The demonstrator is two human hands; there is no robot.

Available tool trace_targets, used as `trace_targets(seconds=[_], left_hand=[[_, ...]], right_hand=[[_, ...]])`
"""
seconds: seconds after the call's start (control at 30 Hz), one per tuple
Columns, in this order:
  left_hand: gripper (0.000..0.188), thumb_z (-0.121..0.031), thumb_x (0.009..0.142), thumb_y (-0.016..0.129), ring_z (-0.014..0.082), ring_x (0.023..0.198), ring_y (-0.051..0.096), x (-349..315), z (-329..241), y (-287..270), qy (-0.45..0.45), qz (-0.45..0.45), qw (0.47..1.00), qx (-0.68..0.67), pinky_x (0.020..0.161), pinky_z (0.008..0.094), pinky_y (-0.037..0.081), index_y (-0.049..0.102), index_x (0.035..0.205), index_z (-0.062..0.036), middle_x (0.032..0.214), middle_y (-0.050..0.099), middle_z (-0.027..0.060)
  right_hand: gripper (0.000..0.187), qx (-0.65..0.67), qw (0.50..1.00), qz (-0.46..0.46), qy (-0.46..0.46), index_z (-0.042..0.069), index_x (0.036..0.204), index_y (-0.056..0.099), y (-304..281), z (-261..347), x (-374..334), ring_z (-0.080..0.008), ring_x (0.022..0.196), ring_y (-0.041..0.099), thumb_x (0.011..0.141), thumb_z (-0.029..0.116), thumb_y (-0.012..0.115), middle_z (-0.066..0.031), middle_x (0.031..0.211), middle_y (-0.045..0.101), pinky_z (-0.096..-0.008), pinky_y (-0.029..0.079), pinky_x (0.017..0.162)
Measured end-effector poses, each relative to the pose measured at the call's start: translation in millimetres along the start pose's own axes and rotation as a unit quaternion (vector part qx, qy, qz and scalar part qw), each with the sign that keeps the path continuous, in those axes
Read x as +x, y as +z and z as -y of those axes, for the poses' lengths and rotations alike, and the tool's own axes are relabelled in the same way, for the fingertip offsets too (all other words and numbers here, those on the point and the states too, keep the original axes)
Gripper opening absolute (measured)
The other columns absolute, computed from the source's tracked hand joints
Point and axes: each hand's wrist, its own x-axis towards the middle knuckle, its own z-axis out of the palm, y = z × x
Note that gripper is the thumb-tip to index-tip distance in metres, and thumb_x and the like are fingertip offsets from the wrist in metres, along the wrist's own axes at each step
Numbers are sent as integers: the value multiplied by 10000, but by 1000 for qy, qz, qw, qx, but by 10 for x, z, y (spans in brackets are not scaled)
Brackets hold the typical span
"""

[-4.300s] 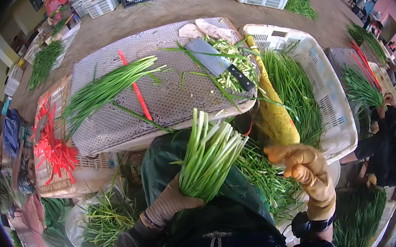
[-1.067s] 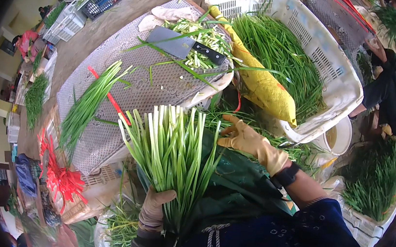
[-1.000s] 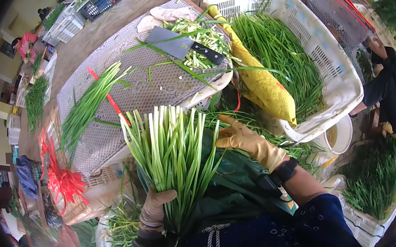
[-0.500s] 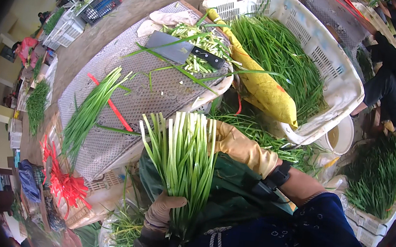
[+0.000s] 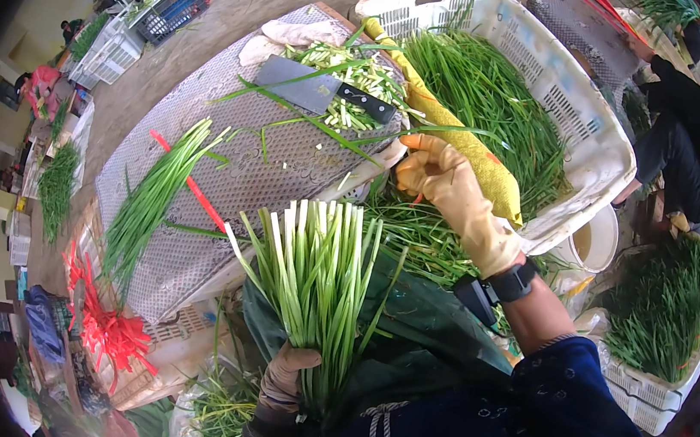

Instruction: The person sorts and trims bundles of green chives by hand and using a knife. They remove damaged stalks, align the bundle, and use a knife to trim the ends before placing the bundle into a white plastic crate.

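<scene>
My left hand (image 5: 287, 374), in a brownish glove, is closed round the lower, leafy part of a bunch of garlic chives (image 5: 318, 275). The bunch stands upright over my lap, pale cut ends uppermost. Off to its upper right, my right hand (image 5: 448, 187) is raised in a tan rubber glove with orange fingertips. Its fingers are bent and partly apart, and I see nothing between them. It hovers between the table's edge and a yellow roll (image 5: 477, 160). Loose chives (image 5: 425, 240) lie below that hand. Another bunch of chives (image 5: 158, 197) rests on a red tie strip on the table.
A cleaver (image 5: 301, 83) lies beside chopped white stem ends on the patterned table (image 5: 227, 161). Red strips (image 5: 109, 321) hang at the left edge. A white crate (image 5: 601, 174) holds more chives; a bucket (image 5: 598, 238) and second crate (image 5: 648, 408) stand right, near another person (image 5: 697, 129).
My right hand has left the side of the chive bunch and moved up and to the right. My left hand keeps its hold, and the stems have spread a little.
</scene>
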Motion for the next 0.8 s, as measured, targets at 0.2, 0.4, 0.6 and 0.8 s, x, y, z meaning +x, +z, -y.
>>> trace_targets(seconds=[0.2, 0.4, 0.6, 0.8], left_hand=[[768, -255, 755, 832, 283, 1142, 674, 37, 30, -102, -3, 18, 1000, 16, 982, 397, 550, 553, 1410, 32, 1283, 682, 175], [736, -239, 775, 829, 280, 1113, 689, 29, 50, -151, -4, -1, 1000, 11, 945, 397, 571, 557, 1403, 31, 1278, 684, 166], [729, -201, 770, 824, 283, 1086, 701, 26, 51, -56, 13, -17, 1000, -1, 916, 395, 588, 550, 1401, 39, 1246, 692, 168], [732, -217, 710, 775, 284, 1024, 713, 3, 62, -73, 20, -57, 998, 8, 896, 375, 608, 576, 1367, 37, 1226, 696, 183]], right_hand=[[319, -281, 945, 137, 93, 49, 1120, 746, 17, -77, -356, -158, 777, 671, 945, 314, 772, -75, 856, 727, -306, 553, 687], [537, -181, 920, 191, 289, 13, 1102, 742, 227, -228, -425, -165, 738, 676, 873, 495, 790, -98, 874, 734, -311, 541, 623], [358, -153, 926, 169, 302, 3, 1082, 738, 283, -117, -439, -195, 718, 673, 919, 312, 660, -123, 878, 730, -322, 540, 638], [302, -128, 898, 313, 280, 36, 1024, 722, 100, 231, -637, -148, 679, 647, 914, 313, 679, -79, 822, 716, -293, 505, 612]])
